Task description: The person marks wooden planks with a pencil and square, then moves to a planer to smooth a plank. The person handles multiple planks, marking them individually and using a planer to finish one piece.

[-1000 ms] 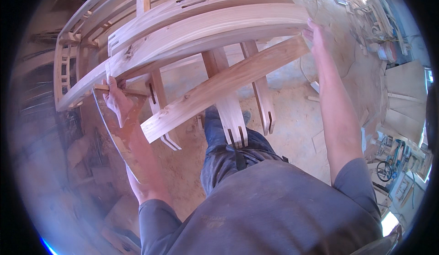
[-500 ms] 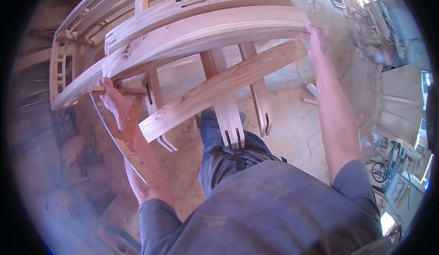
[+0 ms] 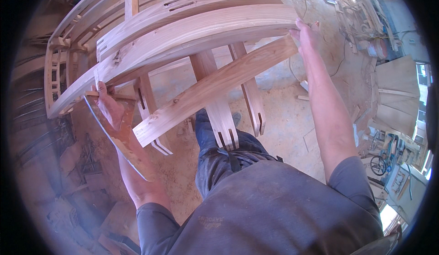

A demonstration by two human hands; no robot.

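A thick pale wooden beam (image 3: 196,29) spans the space between my hands. My right hand (image 3: 307,36) is closed at its right end, its underside fingers partly hidden. At the beam's left end, my left hand (image 3: 111,106) is closed around the wooden stock of a triangular square (image 3: 120,138), with its fingertips against the beam. The square hangs over my left forearm. Below the beam, a loose-looking plank (image 3: 215,86) slants across slotted wooden pieces (image 3: 221,118), its upper right end close to my right hand.
Beyond the beam lies another slotted rail (image 3: 178,6), with a larger slatted wooden frame (image 3: 51,74) at the far left. Sawdust covers the floor (image 3: 283,113). Offcuts and boards (image 3: 398,83) line the right side, near a machine with a handwheel (image 3: 378,165).
The whole scene has shifted slightly left in view. Both hands stay at the beam's ends, and the square is still at my left hand.
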